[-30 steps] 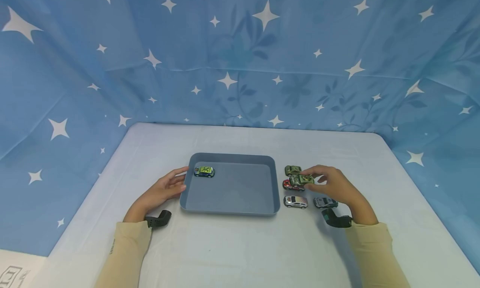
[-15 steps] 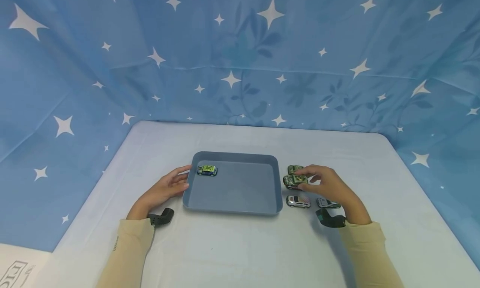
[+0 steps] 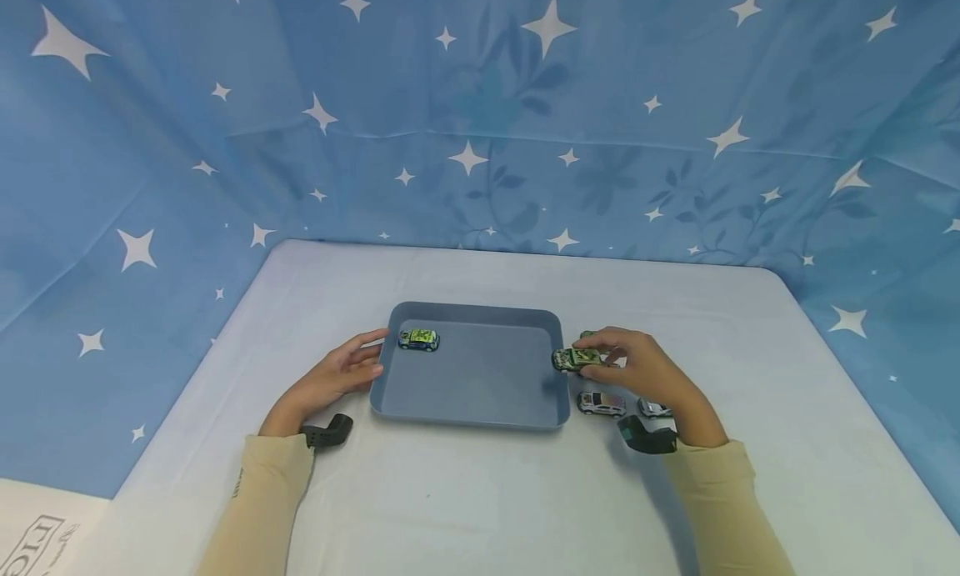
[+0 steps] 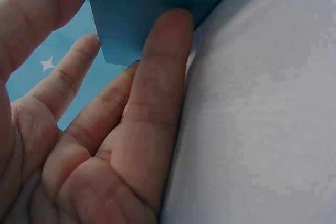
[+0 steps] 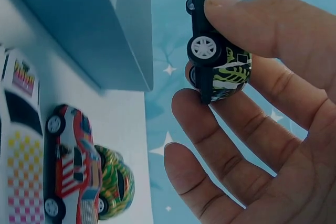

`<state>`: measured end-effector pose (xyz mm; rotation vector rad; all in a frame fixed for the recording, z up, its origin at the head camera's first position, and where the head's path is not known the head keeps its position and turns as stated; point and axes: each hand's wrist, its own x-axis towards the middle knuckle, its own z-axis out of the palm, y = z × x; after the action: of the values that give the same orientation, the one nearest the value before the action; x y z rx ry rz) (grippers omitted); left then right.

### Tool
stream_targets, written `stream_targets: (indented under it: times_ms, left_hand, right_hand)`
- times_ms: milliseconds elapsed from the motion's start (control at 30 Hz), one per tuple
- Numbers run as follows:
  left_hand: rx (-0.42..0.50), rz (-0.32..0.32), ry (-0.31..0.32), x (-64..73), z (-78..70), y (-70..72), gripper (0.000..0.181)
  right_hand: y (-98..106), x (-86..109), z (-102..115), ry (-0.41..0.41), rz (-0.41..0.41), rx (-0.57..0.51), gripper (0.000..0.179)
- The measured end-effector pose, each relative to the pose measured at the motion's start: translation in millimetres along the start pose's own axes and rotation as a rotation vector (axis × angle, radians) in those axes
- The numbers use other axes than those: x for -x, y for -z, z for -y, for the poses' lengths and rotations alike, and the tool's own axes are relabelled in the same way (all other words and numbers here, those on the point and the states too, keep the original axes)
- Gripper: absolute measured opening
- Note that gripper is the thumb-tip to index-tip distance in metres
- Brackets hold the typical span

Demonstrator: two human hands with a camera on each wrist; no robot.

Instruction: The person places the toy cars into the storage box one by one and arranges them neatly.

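In the head view, my right hand (image 3: 633, 366) pinches a green camouflage toy car (image 3: 573, 359) over the right rim of a blue-grey tray (image 3: 480, 384). The right wrist view shows the thumb on one side of that car (image 5: 231, 74), fingers on the other, its underside facing the tray's wall (image 5: 128, 30). A yellow-green toy car (image 3: 419, 340) sits at the tray's back left. My left hand (image 3: 337, 378) has its fingers extended against the tray's left side; in the left wrist view a fingertip (image 4: 170, 27) touches the outer wall.
Right of the tray stand a white checkered toy car (image 3: 602, 404) and a silver one (image 3: 654, 408), partly covered by the wrist. A red toy car (image 5: 76, 156) and another camouflage car (image 5: 116, 184) show in the right wrist view. A star-patterned blue curtain (image 3: 480, 101) hangs behind the table.
My right hand has moved left with the camouflage toy car, from above the red car to the tray's right rim. The left hand stays at the tray's side. The head view shifts slightly.
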<state>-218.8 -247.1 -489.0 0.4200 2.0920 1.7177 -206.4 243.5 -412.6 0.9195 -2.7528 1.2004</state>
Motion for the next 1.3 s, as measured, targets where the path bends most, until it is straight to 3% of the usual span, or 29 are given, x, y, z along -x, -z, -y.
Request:
stream_targets:
  times_ms: [300,533,767,1300]
  left_hand:
    - [0.011,0.006,-0.004,-0.6,0.7,0.2,0.072]
    - [0.009,0.008,-0.008,0.1,1.1,0.2,0.071]
    - [0.001,0.002,-0.005,-0.2,0.3,0.0,0.071]
    - [-0.014,0.004,-0.013,-0.7,1.8,1.6,0.072]
  right_hand:
    - [-9.6,-7.4,6.3,-0.052,0.001,-0.024,0.033]
    - [-16.9,-11.8,12.1,-0.031,-0.003,-0.031,0.031]
    - [-23.9,-16.2,14.6,-0.058,0.014,-0.053,0.031]
    - [-49.4,-25.6,24.0,-0.050,0.018,-0.014,0.031]
